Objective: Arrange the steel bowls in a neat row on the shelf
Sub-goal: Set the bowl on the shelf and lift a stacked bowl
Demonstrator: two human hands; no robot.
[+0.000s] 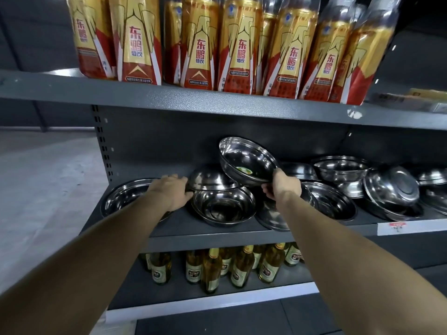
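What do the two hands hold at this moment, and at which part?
The right hand grips the tilted round steel bowl at its lower rim. The left hand only touches the upside-down steel bowl.

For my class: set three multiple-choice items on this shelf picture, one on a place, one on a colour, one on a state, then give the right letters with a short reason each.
1. Where do the glass bottles stand?
A. on the shelf below the bowls
B. on the top shelf
C. among the bowls

2. What colour is the sticker inside the lifted bowl?
A. blue
B. green
C. black

3. How is the lifted bowl held?
A. flat, in both hands
B. upside down on a palm
C. tilted, by its rim, in the right hand

Key: 1 A, the glass bottles stand under the bowl shelf. 2 B, the sticker is green. 3 C, the right hand grips the tilted lifted bowl; the left hand touches another bowl.
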